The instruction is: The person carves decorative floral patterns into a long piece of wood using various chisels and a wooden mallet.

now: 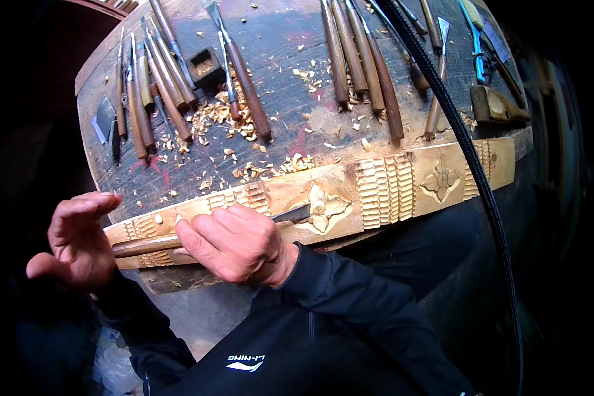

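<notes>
Gripping a chisel, right hand carves the wooden plank.

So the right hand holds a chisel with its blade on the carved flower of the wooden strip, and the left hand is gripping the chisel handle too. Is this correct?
Not quite. In the head view the left hand is open with its palm at the handle's end, not gripping it. The rest holds: the right hand holds the chisel, blade on the carved flower of the wooden strip.

I see a wooden-handled chisel lying nearly flat, dark blade on a flower relief of the long pale carved plank along the bench's near edge.
</notes>
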A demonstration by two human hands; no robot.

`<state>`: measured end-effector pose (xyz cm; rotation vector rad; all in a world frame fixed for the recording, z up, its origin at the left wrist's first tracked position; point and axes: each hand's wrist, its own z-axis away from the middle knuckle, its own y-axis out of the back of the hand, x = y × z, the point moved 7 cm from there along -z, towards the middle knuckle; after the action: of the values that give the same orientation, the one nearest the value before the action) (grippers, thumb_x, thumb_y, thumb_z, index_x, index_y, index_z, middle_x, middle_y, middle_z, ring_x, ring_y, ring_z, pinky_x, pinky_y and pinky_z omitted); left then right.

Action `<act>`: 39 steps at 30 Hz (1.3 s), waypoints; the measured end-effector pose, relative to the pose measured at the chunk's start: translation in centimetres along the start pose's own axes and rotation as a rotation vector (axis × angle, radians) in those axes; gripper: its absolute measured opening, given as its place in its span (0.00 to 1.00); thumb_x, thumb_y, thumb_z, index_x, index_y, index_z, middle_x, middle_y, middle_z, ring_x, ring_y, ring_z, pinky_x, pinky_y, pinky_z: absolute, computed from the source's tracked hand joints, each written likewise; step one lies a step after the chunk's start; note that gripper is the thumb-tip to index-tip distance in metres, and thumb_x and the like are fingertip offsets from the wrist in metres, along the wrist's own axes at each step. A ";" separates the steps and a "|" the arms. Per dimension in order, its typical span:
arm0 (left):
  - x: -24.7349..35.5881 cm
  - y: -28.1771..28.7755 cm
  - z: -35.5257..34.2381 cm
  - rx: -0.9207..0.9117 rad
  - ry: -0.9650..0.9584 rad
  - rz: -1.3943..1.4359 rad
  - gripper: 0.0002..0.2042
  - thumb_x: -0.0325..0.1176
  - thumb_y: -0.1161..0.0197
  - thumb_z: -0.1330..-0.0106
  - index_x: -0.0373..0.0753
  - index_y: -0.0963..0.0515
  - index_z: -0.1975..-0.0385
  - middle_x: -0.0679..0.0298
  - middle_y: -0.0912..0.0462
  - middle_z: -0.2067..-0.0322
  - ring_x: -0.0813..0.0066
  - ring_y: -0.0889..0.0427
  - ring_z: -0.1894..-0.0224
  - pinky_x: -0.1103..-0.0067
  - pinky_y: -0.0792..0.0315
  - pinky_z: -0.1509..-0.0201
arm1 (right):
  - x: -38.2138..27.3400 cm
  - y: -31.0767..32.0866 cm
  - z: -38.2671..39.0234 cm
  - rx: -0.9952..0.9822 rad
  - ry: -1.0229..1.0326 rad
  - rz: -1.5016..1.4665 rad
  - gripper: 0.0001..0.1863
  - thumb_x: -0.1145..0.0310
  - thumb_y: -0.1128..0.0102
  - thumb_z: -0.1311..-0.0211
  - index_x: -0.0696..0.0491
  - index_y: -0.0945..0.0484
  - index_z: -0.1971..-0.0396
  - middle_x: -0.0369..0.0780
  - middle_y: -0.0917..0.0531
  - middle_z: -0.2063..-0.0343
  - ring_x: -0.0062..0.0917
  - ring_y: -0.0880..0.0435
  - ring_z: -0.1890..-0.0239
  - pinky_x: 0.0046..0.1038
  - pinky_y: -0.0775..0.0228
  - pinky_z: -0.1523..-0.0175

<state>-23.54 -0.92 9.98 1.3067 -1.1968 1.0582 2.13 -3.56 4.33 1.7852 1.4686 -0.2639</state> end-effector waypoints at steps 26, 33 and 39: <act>-8.5 -13.3 7.4 -0.364 -0.312 -1.268 0.53 0.74 0.42 0.31 0.30 0.34 0.22 0.39 0.29 0.27 0.30 0.29 0.27 0.42 0.40 0.21 | -6.0 6.4 7.7 -0.368 0.460 0.017 0.19 0.67 0.37 0.34 0.68 0.17 0.53 0.44 0.13 0.66 0.25 0.15 0.69 0.26 0.27 0.65; -8.0 -13.7 7.6 -0.335 -0.368 -1.328 0.52 0.74 0.43 0.29 0.25 0.31 0.26 0.36 0.25 0.31 0.30 0.26 0.31 0.41 0.37 0.25 | -5.5 6.3 7.8 -0.326 0.481 0.046 0.15 0.66 0.37 0.36 0.65 0.19 0.59 0.37 0.21 0.74 0.24 0.19 0.74 0.28 0.32 0.69; -8.5 -15.6 7.4 -0.316 -0.392 -1.259 0.52 0.74 0.35 0.35 0.27 0.27 0.27 0.38 0.22 0.33 0.32 0.23 0.34 0.44 0.32 0.27 | -5.1 6.2 7.7 -0.368 0.434 0.050 0.15 0.66 0.36 0.38 0.63 0.17 0.58 0.34 0.22 0.75 0.21 0.20 0.75 0.26 0.34 0.70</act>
<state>-9.26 -7.89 -0.97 1.6337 -0.5199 -0.2901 8.57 -12.60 5.07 1.6303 1.6350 0.4221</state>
